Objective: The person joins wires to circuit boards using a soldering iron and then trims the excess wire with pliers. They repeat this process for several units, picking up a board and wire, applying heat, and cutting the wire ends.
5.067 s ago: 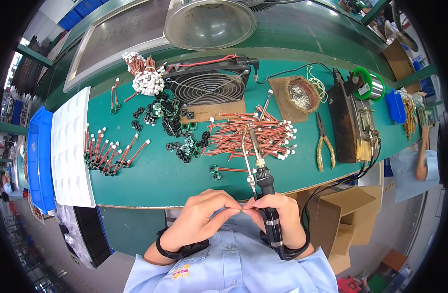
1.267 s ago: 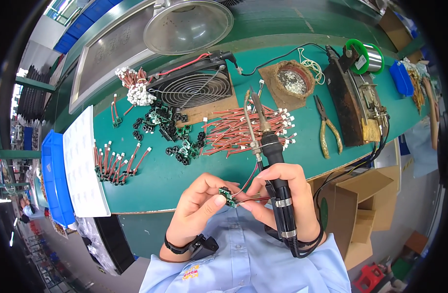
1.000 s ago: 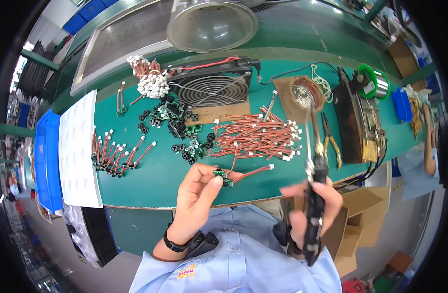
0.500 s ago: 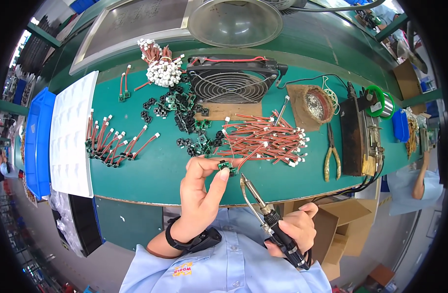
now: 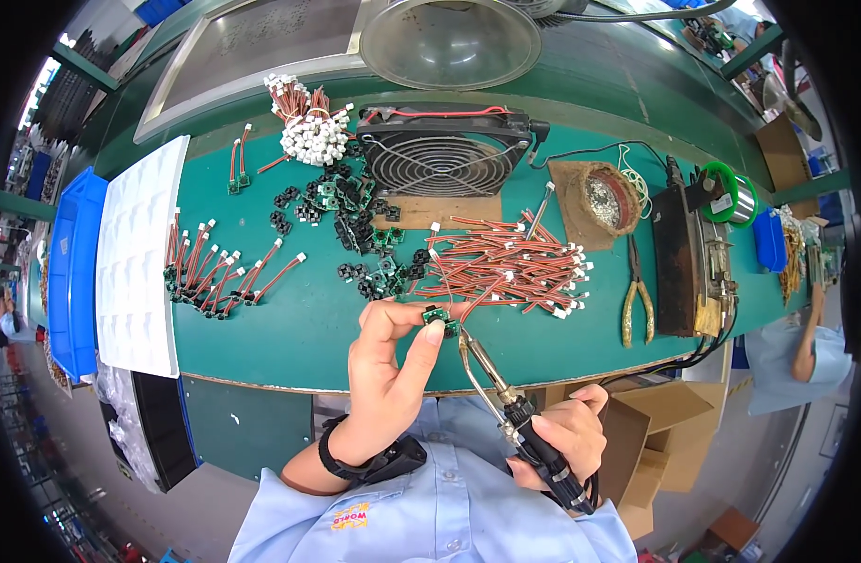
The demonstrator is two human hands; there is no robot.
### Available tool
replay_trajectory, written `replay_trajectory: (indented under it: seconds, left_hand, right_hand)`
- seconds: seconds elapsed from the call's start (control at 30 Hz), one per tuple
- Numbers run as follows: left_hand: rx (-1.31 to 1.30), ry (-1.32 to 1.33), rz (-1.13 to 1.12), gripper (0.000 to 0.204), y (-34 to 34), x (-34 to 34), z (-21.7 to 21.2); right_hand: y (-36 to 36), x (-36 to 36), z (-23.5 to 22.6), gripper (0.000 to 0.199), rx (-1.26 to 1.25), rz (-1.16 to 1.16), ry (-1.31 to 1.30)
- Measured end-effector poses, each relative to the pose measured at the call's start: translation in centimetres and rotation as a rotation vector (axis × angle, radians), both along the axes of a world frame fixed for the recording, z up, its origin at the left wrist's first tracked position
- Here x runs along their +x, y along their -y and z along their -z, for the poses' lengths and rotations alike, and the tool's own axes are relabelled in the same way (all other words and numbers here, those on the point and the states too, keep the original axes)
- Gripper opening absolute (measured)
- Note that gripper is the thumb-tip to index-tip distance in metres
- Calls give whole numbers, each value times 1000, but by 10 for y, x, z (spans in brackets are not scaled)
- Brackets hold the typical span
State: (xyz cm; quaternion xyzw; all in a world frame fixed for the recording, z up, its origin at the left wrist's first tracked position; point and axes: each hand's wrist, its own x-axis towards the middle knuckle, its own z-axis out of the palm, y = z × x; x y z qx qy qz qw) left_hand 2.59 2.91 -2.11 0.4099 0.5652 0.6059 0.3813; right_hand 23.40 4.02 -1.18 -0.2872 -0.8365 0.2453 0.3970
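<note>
Between the thumb and fingers of my left hand [image 5: 385,361] is a small green circuit board [image 5: 438,315] with black parts, above the front of the bench. A red-and-dark wire lead [image 5: 477,298] with a white plug runs off from the board's edge; its exact joint is too small to make out. My right hand [image 5: 577,439] grips the black handle of a soldering iron [image 5: 543,460] with a thin metal feed tube alongside. The iron's tip is at the right edge of the board; I cannot tell whether they touch.
Beyond my hands lie piled wire leads [image 5: 519,267] and loose circuit boards [image 5: 355,230]. Wired boards [image 5: 214,296] sit at left beside a white tray [image 5: 135,281] and blue bin [image 5: 74,272]. A fan [image 5: 444,159] stands behind; pliers [image 5: 637,296], a tip-cleaning pot [image 5: 610,202] and solder spool [image 5: 731,197] are right.
The soldering iron's tip has shifted slightly up and left to the board's edge. My left hand has brought the board a little to the right.
</note>
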Motion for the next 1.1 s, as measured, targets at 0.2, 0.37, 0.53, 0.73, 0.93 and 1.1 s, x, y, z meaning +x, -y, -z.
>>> replay_trajectory:
  seconds: [0.2,0.37,0.53,0.73,0.93,1.1]
  left_hand:
    - [-18,56,-15,8,0,2,0]
    - [-18,54,7,8,1,1,0]
    - [-20,151,17,8,1,3,-1]
    - [-12,202,19,9,1,5,-5]
    - [-18,11,67,6,4,-1,-1]
    - [-46,-66,51,5,6,0,1]
  right_hand:
    - [0,1,-1,49,-22,-10,12]
    - [1,2,0,49,-28,-8,7]
    - [1,3,0,50,-38,-12,11]
    - [2,4,1,50,-64,-15,10]
    - [3,4,2,52,-66,-20,0]
    - [6,3,5,55,-50,-27,13]
